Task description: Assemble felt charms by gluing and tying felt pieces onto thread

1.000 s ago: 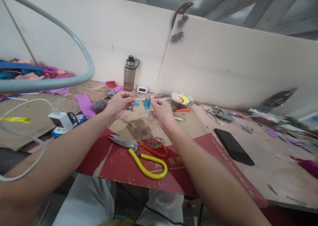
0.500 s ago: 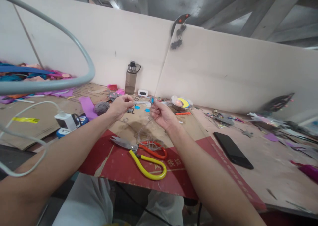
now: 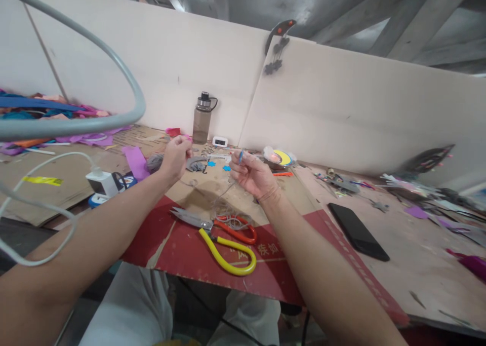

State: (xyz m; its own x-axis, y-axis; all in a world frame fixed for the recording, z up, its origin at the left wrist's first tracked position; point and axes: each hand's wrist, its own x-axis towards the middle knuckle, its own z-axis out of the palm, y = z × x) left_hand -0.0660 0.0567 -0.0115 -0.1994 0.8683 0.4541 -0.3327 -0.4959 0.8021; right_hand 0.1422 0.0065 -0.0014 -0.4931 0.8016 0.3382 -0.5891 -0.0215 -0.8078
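Note:
My right hand (image 3: 253, 174) pinches a small blue piece (image 3: 240, 156) upright between thumb and fingers; its outline is partly covered. Below this hand, a thin grey string (image 3: 220, 199) runs down to a loose tangle lying over the scissors' red handle. My left hand (image 3: 176, 157) is closed, raised at the left near the grey yarn ball (image 3: 154, 162); whatever its fingertips hold is too small to make out. Two blue flower-like cutouts (image 3: 211, 163) lie on the cardboard between the hands. Closer to me rest large scissors (image 3: 205, 225) with one red and one yellow handle.
A water bottle (image 3: 202, 119) and a small white digital clock (image 3: 220, 142) stand by the partition. A bowl (image 3: 274, 158) sits behind my right hand. On the right lies a black phone (image 3: 357, 231). A white charger (image 3: 102, 184) with its cable is beside my left forearm.
My left hand has moved slightly left and down, turning at the wrist, so the gap between the hands is wider. My right hand has shifted a little right and turned the blue piece more edge-on.

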